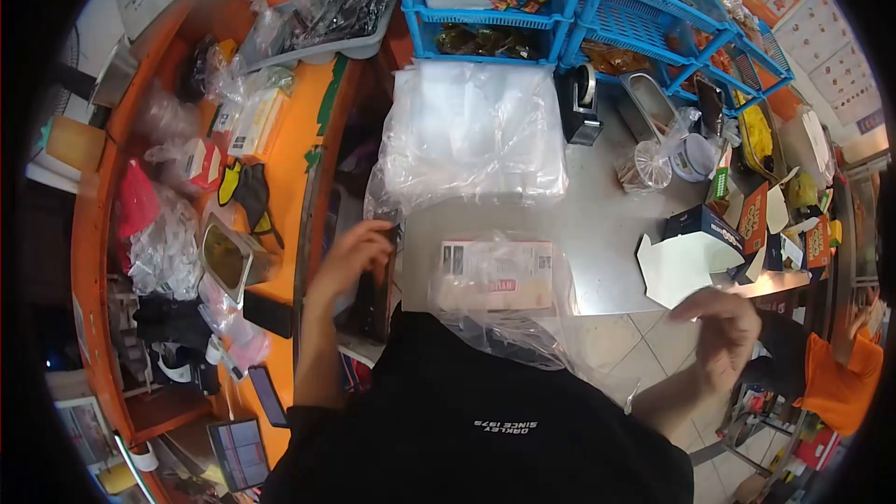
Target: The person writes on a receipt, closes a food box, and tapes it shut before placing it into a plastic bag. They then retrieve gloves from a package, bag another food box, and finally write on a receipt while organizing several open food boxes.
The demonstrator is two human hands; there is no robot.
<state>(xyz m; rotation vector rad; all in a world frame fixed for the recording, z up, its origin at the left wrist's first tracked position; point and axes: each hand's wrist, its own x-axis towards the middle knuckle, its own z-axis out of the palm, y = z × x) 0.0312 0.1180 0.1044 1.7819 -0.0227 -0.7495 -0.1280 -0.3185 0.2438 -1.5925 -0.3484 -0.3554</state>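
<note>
My left hand (357, 257) is at the left edge of the metal table, fingers loosely bent and apart, with nothing seen in them. My right hand (723, 331) hovers off the table's front right edge; its fingers curve loosely to the left and hold nothing that I can see. Between the two hands, close to my chest, a white and pink printed box (497, 275) lies at the table's front edge. A clear plastic bag (532, 341) lies over and around the box and hangs down in front of it.
A stack of clear plastic bags (471, 131) lies behind the box. Blue basket shelves (485, 14) stand at the back, near a black tape dispenser (583, 107). An open black carton (705, 229) is at right. An orange counter (289, 187) runs along the left. A person in orange (843, 378) is at far right.
</note>
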